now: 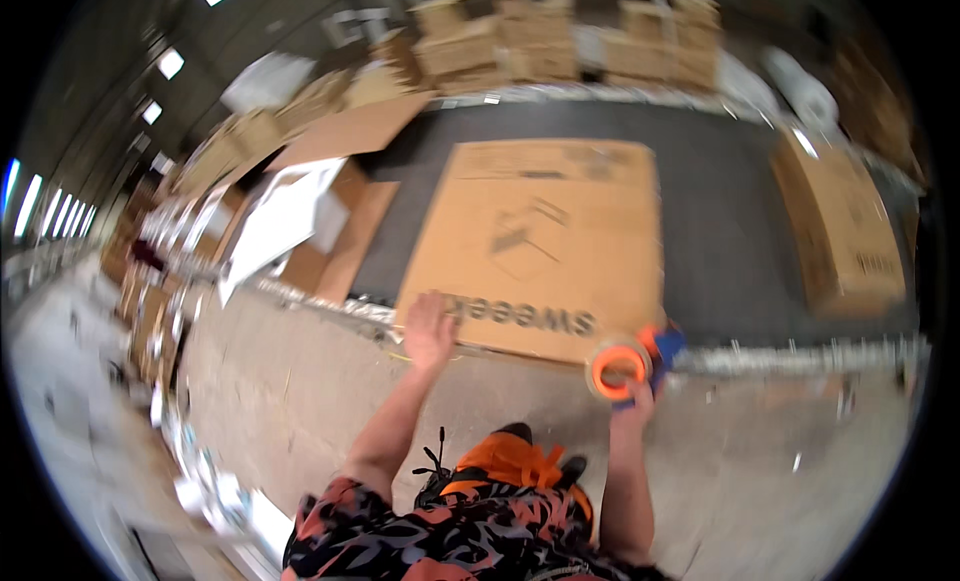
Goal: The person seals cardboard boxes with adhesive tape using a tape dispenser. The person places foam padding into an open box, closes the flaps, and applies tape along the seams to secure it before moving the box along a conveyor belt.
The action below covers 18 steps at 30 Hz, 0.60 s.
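A large closed brown cardboard box (560, 231) lies on the dark conveyor belt in front of me, with printing on its top. My left hand (430, 331) rests flat on the box's near left corner, its fingers spread. At the near right corner my right hand (635, 396) grips a tape dispenser (660, 349) with an orange and blue body and a roll of tape on an orange hub. The dispenser is beside the box's edge; whether it touches the cardboard I cannot tell.
To the left on the belt (720, 241) stands an open box (335, 206) with white panels sticking out. A closed carton (840, 226) sits at the right. Flat cardboard stacks (540, 41) line the far side. A metal rail (800, 358) edges the belt nearest me.
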Each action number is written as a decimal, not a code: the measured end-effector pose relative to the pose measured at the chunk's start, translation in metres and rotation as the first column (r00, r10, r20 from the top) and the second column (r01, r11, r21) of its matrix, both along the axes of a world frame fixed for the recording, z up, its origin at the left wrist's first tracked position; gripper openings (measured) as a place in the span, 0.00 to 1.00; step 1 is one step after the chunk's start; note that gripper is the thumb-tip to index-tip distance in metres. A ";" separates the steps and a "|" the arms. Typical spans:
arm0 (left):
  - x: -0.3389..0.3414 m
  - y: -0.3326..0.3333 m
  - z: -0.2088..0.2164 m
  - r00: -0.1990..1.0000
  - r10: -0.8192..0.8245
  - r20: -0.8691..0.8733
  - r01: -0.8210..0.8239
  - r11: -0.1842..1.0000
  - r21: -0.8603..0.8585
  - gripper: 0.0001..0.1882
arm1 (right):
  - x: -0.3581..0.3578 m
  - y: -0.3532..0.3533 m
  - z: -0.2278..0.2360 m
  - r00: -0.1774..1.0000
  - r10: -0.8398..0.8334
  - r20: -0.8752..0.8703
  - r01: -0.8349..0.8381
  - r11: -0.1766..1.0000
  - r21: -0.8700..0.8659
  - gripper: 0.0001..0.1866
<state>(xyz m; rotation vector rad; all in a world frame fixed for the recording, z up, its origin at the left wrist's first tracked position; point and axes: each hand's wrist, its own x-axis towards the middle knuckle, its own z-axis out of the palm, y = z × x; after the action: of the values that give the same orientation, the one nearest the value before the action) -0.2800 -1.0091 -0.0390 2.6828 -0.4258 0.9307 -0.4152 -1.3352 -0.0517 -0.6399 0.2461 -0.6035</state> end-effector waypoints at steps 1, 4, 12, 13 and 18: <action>-0.004 -0.009 -0.003 0.999 0.018 0.037 -0.017 1.000 -0.021 0.24 | -0.005 0.000 0.002 0.999 0.012 -0.031 -0.013 1.000 -0.028 0.40; -0.027 -0.015 -0.006 0.995 0.073 0.069 -0.070 0.997 -0.035 0.24 | -0.012 0.006 0.014 0.946 -0.210 -0.246 0.205 0.978 -0.046 0.35; 0.029 -0.054 0.004 0.994 0.081 0.071 -0.074 0.993 -0.090 0.25 | 0.066 -0.070 -0.015 0.966 -0.184 -0.180 0.168 0.980 -0.103 0.31; 0.041 -0.063 0.005 0.997 0.071 0.038 -0.068 0.995 -0.075 0.26 | 0.081 -0.091 -0.022 0.985 -0.118 -0.130 0.104 0.989 -0.103 0.30; 0.075 -0.076 0.024 0.932 0.001 -0.362 -0.031 0.996 -0.078 0.37 | 0.125 -0.129 -0.013 0.945 -0.105 -0.308 0.058 0.986 -0.156 0.22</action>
<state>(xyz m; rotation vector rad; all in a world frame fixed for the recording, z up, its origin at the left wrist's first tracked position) -0.2047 -1.0848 -0.0155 2.7015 -0.2762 0.4271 -0.2906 -1.4644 -0.0646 -0.8716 0.5349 -0.6008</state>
